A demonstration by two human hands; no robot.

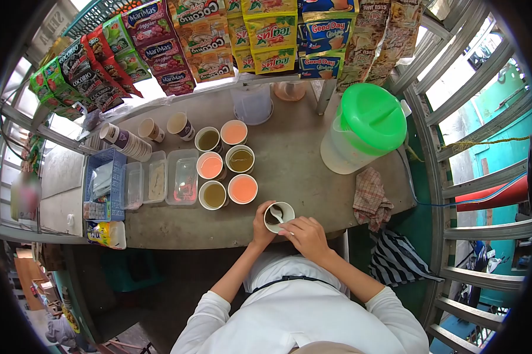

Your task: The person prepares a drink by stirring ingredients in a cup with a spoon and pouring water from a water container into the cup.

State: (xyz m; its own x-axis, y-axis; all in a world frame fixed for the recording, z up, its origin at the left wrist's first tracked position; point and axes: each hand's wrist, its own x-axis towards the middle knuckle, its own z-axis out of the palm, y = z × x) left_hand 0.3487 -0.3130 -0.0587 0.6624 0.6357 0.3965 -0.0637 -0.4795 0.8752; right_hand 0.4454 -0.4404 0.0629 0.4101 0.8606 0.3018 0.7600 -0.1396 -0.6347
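At the near edge of a grey counter (301,159), our left hand (263,226) grips a white round cup of dark liquid (279,217) while our right hand (306,237) pinches a white plastic spoon (277,213) dipped inside

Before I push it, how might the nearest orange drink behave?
That orange drink looks nearly full, so it may slosh. Its wall looks thin and could dent. Pushed left, it might bump the green drink.
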